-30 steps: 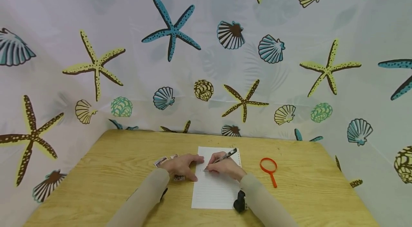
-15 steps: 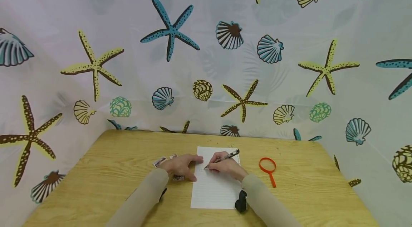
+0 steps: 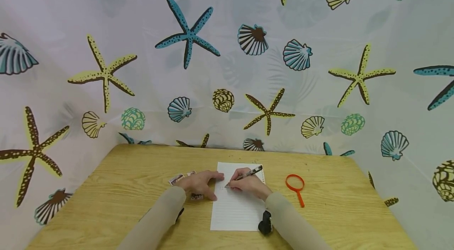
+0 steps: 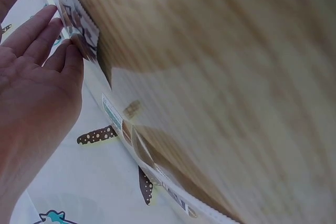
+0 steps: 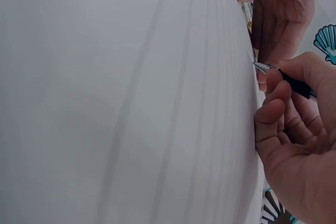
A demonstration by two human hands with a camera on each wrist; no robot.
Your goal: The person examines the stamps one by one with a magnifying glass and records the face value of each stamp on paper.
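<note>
A lined white sheet of paper (image 3: 235, 214) with holes along its right edge lies on the wooden table. My right hand (image 3: 248, 185) rests on its upper part and pinches a pen (image 3: 252, 172), tip down at the paper near some faint marks. In the right wrist view the pen's silver tip (image 5: 261, 67) meets the sheet. My left hand (image 3: 198, 183) lies at the sheet's left edge, its fingers spread and fairly straight, thumb and fingertips on the paper. Small stamp-like pictures (image 3: 176, 179) lie around and partly under it; one stamp (image 4: 79, 22) shows beside the fingers in the left wrist view.
A red magnifying glass (image 3: 298, 195) lies on the table right of the paper. Black wrist gear (image 3: 265, 223) sits by the right sleeve. A curtain (image 3: 227, 64) printed with starfish and shells rises behind the table (image 3: 337, 202) and along its sides.
The pen tip has shifted very slightly over the paper, and the faint marks beside it have grown a little. My left hand keeps its place.
</note>
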